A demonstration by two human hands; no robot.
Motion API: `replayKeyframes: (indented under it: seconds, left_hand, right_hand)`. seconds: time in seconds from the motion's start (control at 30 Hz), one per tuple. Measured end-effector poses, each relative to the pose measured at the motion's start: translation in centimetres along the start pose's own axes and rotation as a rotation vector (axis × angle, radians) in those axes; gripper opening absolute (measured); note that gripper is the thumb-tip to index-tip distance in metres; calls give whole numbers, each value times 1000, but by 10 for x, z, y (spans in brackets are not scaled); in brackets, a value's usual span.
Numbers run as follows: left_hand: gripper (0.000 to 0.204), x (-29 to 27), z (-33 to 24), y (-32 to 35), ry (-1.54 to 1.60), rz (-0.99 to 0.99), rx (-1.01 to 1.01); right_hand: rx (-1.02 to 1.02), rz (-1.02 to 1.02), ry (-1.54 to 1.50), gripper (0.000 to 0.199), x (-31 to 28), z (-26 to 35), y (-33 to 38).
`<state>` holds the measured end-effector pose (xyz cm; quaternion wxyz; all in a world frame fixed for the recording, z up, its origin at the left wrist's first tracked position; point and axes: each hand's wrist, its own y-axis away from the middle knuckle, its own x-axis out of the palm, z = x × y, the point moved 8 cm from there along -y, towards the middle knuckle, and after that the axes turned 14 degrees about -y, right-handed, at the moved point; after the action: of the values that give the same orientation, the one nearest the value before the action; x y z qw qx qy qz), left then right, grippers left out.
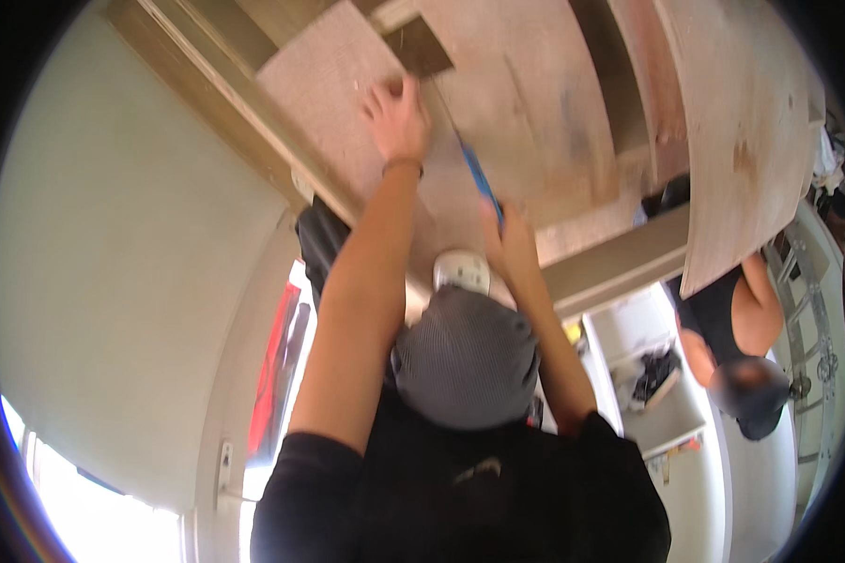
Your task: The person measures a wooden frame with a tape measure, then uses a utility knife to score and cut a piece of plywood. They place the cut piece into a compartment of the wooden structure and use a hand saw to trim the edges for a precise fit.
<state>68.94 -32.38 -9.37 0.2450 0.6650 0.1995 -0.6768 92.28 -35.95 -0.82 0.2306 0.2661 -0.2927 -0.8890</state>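
Grey cap [467, 357], foreground. Blue tool [482, 183]: slim, stiff, probably light. Right hand [512, 246] has its grip closed on the lower end (left hand [399, 117] open, flat on plywood panel [545, 103]).

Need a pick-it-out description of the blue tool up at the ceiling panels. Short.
Start at the pale plywood panels filling the top of the view. Two bare arms reach up to them; the left hand presses flat on a panel. The blue tool is the thin slanted stick rising from the right hand, the only bright blue thing against the wood.
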Motion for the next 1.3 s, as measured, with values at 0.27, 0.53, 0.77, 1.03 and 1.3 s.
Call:
replayKeyframes:
  seconds: [0.27,0.53,0.77,1.03,1.3]
  left_hand:
    - [15,-7,0,6,49,-84,-6]
    - [24,-19,7,-13,120,-226,-44]
    - [41,-6,0,10,114,-143,-121]
    - [41,-7,0,4,110,-149,-123]
    - [42,-12,-1,5,50,-218,-114]
  right_hand:
    - [-53,-17,-7,44,-9,14,15]
    - [-187,7,57,48,-1,41,0]
    - [-112,45,57,40,-11,44,15]
    - [80,116,140,28,-88,42,161]
    - [-43,69,127,38,15,37,-28]
